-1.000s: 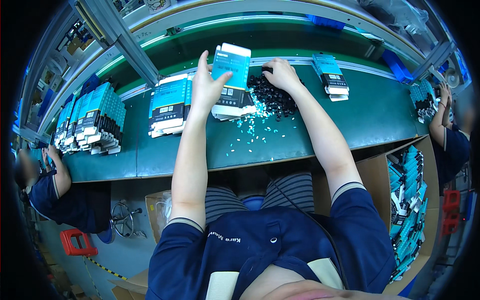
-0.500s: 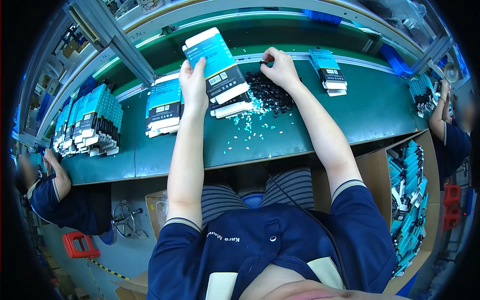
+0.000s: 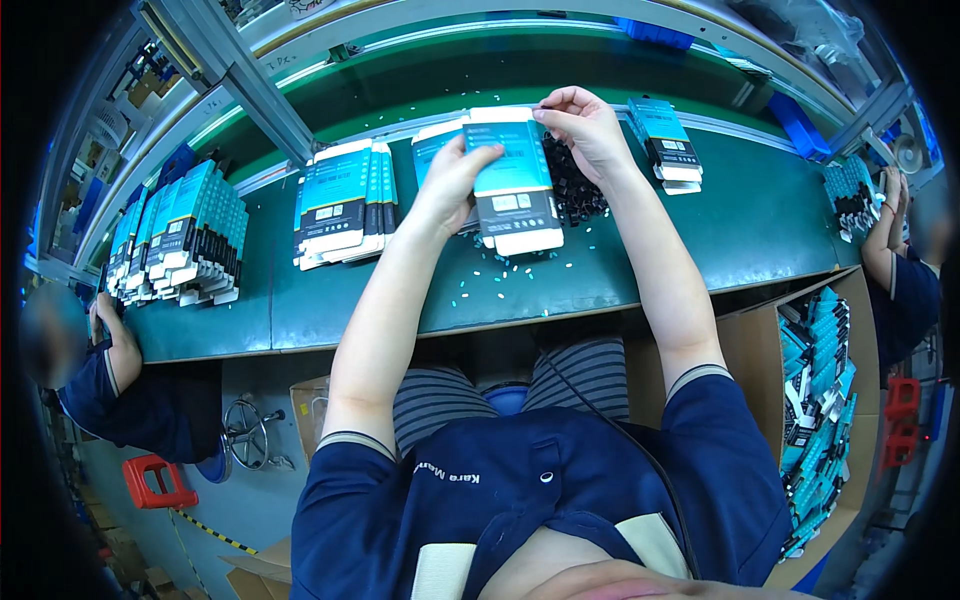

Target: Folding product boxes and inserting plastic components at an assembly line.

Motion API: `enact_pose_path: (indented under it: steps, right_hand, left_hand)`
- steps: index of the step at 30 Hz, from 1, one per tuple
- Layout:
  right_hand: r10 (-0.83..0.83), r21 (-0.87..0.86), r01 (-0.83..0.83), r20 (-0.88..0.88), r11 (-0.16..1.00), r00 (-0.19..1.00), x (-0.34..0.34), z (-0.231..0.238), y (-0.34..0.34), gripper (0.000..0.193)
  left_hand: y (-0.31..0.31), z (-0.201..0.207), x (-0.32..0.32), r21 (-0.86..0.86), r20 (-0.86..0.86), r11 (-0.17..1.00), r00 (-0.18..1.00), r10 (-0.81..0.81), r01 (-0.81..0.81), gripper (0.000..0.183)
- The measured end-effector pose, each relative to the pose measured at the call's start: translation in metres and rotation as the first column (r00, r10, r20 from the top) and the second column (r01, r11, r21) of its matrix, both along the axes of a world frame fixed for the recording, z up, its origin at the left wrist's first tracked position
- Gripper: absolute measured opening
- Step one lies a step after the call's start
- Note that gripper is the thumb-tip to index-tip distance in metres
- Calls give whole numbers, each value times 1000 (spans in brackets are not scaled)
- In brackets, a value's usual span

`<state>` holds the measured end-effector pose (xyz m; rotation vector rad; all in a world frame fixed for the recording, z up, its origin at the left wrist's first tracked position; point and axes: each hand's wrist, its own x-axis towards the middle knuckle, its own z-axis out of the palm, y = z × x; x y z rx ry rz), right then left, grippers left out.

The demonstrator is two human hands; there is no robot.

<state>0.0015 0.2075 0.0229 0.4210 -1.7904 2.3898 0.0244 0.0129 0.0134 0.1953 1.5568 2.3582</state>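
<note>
My left hand grips a flat teal, black and white carton by its left side, thumb across its front. At the carton's upper right corner, my right hand pinches a small black piece; the fingertips partly hide it. Just below that hand lies a heap of small black pieces, partly covered by the carton. Another carton shows behind the held one. Tiny white and teal bits are scattered over the green table in front of the carton.
Similar cartons stand in a row at the left, in a larger group farther left, and in a small stack at the right. A cardboard box full of cartons stands by my right side. Co-workers sit at both ends.
The held carton has moved right and nearer to me, and now stands straighter. My right hand has risen from the black heap to the carton's upper corner.
</note>
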Motion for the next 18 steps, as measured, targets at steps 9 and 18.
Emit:
enact_pose_path:
  steps: [9,18]
  right_hand:
    - [-124,333,149,-95,931,988,11,4,-12,25]
    - [-52,56,49,54,997,997,11,5,-10,16]
  left_hand:
    - [10,11,17,-39,35,998,998,-54,56,34]
    - [7,5,10,-1,6,999,999,-54,54,33]
